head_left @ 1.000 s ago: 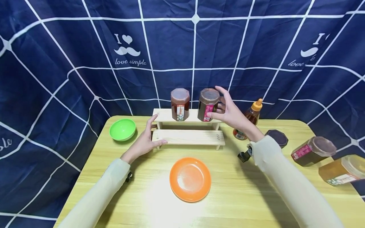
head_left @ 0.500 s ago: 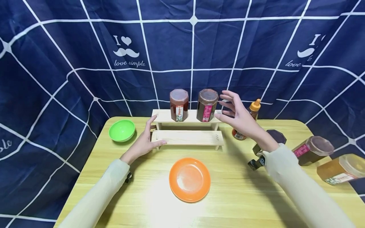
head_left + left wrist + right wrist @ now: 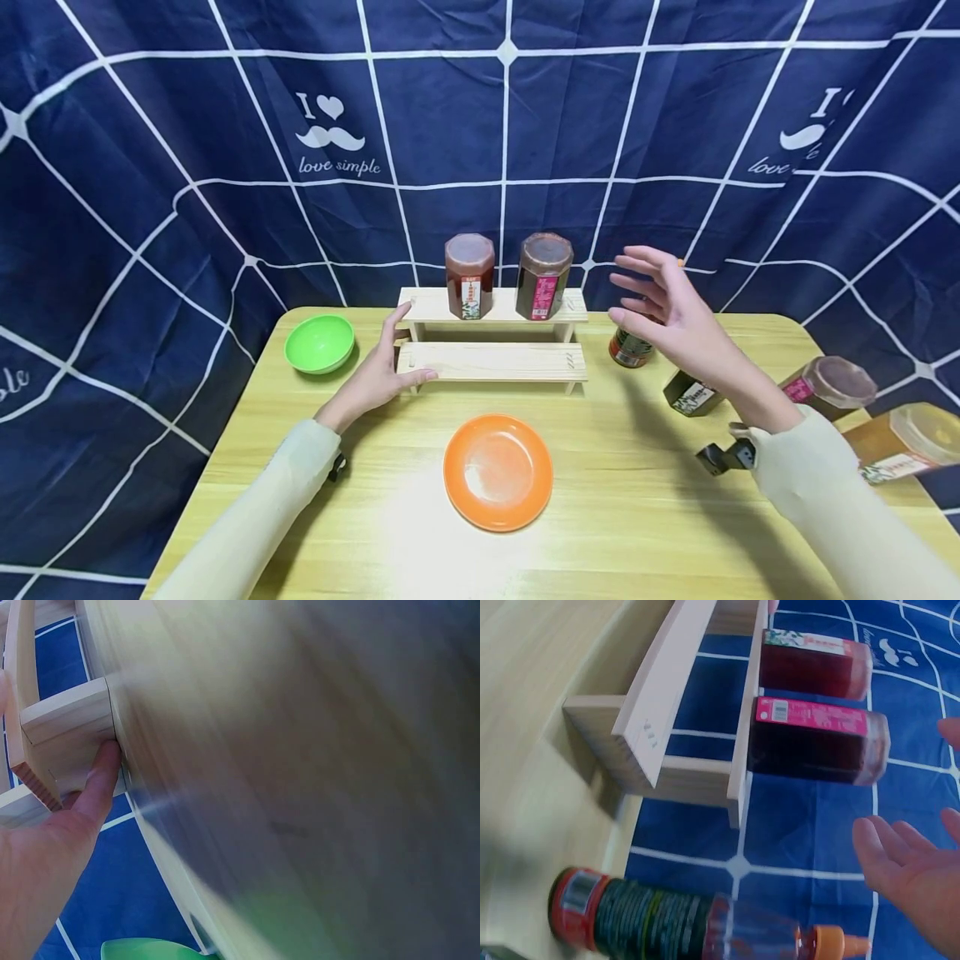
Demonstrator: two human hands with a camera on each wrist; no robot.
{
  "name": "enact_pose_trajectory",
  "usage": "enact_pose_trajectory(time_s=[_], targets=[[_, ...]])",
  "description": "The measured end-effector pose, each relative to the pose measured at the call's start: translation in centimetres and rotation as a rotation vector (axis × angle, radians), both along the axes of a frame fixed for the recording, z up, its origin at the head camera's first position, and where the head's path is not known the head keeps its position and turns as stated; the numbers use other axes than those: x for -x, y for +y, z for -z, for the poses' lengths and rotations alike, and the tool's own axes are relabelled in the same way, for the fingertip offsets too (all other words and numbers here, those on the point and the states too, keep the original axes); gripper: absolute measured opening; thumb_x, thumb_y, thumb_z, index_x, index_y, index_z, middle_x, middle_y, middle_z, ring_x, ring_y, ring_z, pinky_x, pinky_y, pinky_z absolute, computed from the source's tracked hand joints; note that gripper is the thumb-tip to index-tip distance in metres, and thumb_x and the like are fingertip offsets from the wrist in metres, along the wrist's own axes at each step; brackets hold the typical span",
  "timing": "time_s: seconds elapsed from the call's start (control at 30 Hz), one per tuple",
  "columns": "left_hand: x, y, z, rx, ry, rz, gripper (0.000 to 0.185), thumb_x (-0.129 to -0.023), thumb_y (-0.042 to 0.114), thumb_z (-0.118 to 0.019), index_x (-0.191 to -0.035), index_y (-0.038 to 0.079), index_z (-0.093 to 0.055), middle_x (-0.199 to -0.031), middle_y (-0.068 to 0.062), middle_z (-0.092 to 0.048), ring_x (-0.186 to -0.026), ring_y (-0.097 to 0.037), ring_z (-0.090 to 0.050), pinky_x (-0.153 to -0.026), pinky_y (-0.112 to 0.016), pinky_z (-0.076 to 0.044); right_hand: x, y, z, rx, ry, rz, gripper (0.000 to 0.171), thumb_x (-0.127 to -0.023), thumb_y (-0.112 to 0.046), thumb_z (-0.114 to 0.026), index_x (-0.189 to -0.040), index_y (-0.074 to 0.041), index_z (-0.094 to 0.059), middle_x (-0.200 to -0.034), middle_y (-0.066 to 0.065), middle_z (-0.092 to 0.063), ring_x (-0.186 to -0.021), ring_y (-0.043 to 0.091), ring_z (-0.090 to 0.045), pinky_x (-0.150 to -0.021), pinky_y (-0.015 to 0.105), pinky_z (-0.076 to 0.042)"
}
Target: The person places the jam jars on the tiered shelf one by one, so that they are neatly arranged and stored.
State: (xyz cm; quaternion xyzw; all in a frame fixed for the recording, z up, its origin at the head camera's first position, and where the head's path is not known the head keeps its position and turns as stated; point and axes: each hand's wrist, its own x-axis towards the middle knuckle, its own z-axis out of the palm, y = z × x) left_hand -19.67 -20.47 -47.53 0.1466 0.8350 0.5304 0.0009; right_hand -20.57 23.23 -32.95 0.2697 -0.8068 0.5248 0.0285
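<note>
The left hand (image 3: 372,377) rests against the left end of the two-tier wooden rack (image 3: 491,361), fingers nearly straight, the thumb (image 3: 96,787) pressed to the lower step's end. This reads as bracing the rack against sliding. The rack stands near the far edge of the surface (image 3: 360,492), about midway along it.

The right hand (image 3: 678,321) hangs in the air to the right of the rack, fingers spread apart and holding nothing. It is clear of the dark jar with the pink label (image 3: 543,276), which stands upright on the upper step just beside the red jar (image 3: 469,275). Both jars are lidded and appear full of dark preserve.

Behind the right hand stands a squeeze bottle (image 3: 697,922) with an orange cap, holding dark liquid. A further dark jar (image 3: 692,394) is partly hidden by the wrist. Toward the right edge lie a tilted dark jar (image 3: 828,387) and an amber-filled jar (image 3: 900,442).

The green bowl (image 3: 320,342) near the far left corner and the orange plate (image 3: 498,472) before the rack hold nothing.
</note>
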Motion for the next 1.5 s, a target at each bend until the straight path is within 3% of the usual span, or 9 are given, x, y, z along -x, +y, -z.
enact_pose_trajectory(time_s=[0.27, 0.5, 0.77, 0.9, 1.1, 1.5], targets=[[-0.1, 0.0, -0.1, 0.006, -0.002, -0.004, 0.120, -0.090, 0.016, -0.094, -0.174, 0.035, -0.011, -0.163, -0.029, -0.042, -0.149, -0.047, -0.043, -0.117, -0.067, -0.038, -1.8, 2.7, 0.3, 0.007, 0.064, 0.065, 0.073, -0.102, 0.010, -0.068, -0.164, -0.012, -0.039, -0.160, 0.009, -0.048, -0.143, 0.017, -0.055, -0.109, 0.020, -0.046], [-0.1, 0.1, -0.1, 0.008, -0.005, -0.003, 0.120, -0.090, 0.015, -0.094, -0.173, 0.034, -0.010, -0.163, -0.030, -0.042, -0.149, -0.045, -0.044, -0.116, -0.065, -0.040, -3.2, 5.5, 1.1, 0.048, 0.095, 0.113, 0.076, -0.096, 0.020, -0.067, -0.162, -0.005, -0.040, -0.160, 0.013, -0.048, -0.146, 0.015, -0.051, -0.114, 0.018, -0.039], [-0.2, 0.2, -0.2, -0.002, -0.006, 0.004, 0.120, -0.090, 0.015, -0.094, -0.173, 0.034, -0.010, -0.161, -0.032, -0.042, -0.148, -0.046, -0.044, -0.115, -0.066, -0.041, -4.6, 8.8, 3.5, 0.108, 0.103, 0.220, 0.083, -0.090, 0.026, -0.069, -0.162, -0.004, -0.040, -0.158, 0.005, -0.050, -0.149, 0.015, -0.045, -0.115, 0.016, -0.036], [-0.1, 0.2, -0.1, -0.007, -0.002, 0.005, 0.120, -0.090, 0.015, -0.094, -0.174, 0.034, -0.010, -0.162, -0.031, -0.041, -0.148, -0.046, -0.044, -0.115, -0.066, -0.040, -5.1, 10.0, 4.8, 0.059, 0.134, 0.303, 0.086, -0.087, 0.027, -0.071, -0.162, -0.003, -0.040, -0.156, 0.000, -0.049, -0.148, 0.014, -0.045, -0.120, 0.019, -0.031], [0.0, 0.2, 0.0, -0.011, -0.003, 0.002, 0.119, -0.090, 0.014, -0.093, -0.174, 0.034, -0.010, -0.162, -0.031, -0.041, -0.147, -0.045, -0.044, -0.114, -0.066, -0.040, -5.5, 11.5, 6.8, 0.013, 0.101, 0.378, 0.091, -0.087, 0.021, -0.075, -0.165, -0.009, -0.038, -0.157, -0.004, -0.045, -0.147, 0.010, -0.042, -0.119, 0.016, -0.030], [0.1, 0.2, 0.1, -0.033, -0.009, 0.002, 0.122, -0.088, 0.008, -0.094, -0.174, 0.033, -0.010, -0.160, -0.033, -0.042, -0.144, -0.047, -0.047, -0.112, -0.066, -0.043, -5.1, 13.3, 11.0, 0.081, -0.056, 0.371, 0.106, -0.088, 0.019, -0.078, -0.170, -0.016, -0.021, -0.150, -0.006, -0.046, -0.135, 0.003, -0.050, -0.110, 0.011, -0.036]])
